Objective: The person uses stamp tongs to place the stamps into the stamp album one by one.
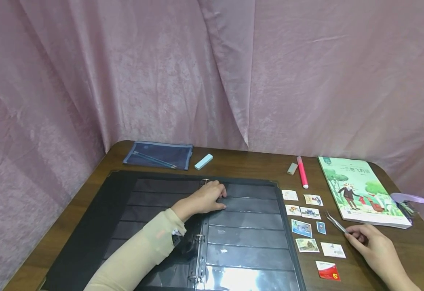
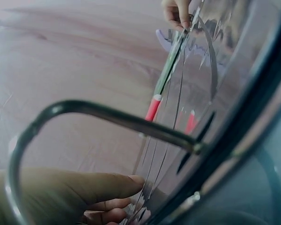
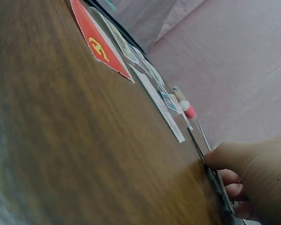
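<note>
A black ring-binder stamp album [image 1: 122, 190] lies spread wide, with clear-strip pocket pages [image 1: 248, 238] on both sides of its metal rings [image 1: 198, 238]. My left hand [image 1: 206, 198] rests near the top ring at the inner edge of the right page, fingers loosely bent. In the left wrist view its thumb [image 2: 112, 186] lies along the shiny page. My right hand [image 1: 373, 244] pinches metal tweezers [image 1: 336, 222], tips parted and pointing at the stamps. Several loose stamps lie right of the album, among them a red-and-white one [image 1: 328, 270] and a blue one [image 1: 301, 228].
At the back right lies a green book [image 1: 368, 190], with purple-handled scissors [image 1: 408, 198] beside it. A pink marker [image 1: 302, 173] and a small grey block [image 1: 292, 168] are nearer the middle. Back left hold a blue mesh pouch [image 1: 159, 154] and a light-blue block [image 1: 203, 161].
</note>
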{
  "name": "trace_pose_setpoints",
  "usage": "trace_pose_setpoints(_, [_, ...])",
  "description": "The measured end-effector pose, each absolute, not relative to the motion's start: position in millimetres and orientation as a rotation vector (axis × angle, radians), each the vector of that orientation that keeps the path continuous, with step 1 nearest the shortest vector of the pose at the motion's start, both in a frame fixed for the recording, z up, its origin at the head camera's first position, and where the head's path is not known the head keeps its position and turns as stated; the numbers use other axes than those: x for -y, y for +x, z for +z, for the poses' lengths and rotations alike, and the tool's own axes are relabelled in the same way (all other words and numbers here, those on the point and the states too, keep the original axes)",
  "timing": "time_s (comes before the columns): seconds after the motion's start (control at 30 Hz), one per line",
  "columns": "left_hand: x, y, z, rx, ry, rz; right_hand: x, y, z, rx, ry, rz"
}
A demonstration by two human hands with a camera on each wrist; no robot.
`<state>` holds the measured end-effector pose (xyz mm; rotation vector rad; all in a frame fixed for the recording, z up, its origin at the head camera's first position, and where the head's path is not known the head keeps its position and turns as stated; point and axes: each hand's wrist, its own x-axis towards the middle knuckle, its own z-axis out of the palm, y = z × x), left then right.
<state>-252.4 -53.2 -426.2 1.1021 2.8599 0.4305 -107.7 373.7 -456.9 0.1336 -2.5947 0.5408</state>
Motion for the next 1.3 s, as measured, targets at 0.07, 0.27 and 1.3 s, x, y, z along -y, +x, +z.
trace_pose_setpoints(0.07, [52.9,-251.9,-425.7,-2.882,1.108,0.399,-373.6,-107.1,-456.7,2.588,0.137,0.549])
trace_pose_setpoints(0.27, [52.6,-249.8,-424.6,-2.909,1.124,0.363,-373.5,-106.6,-454.0,2.579,0.132,0.529])
trace_pose_setpoints(1.3, [53.3,-251.2,-423.3,-2.833,1.120,0.411,-386.2,-117.4,-403.1,2.765,0.211,0.681])
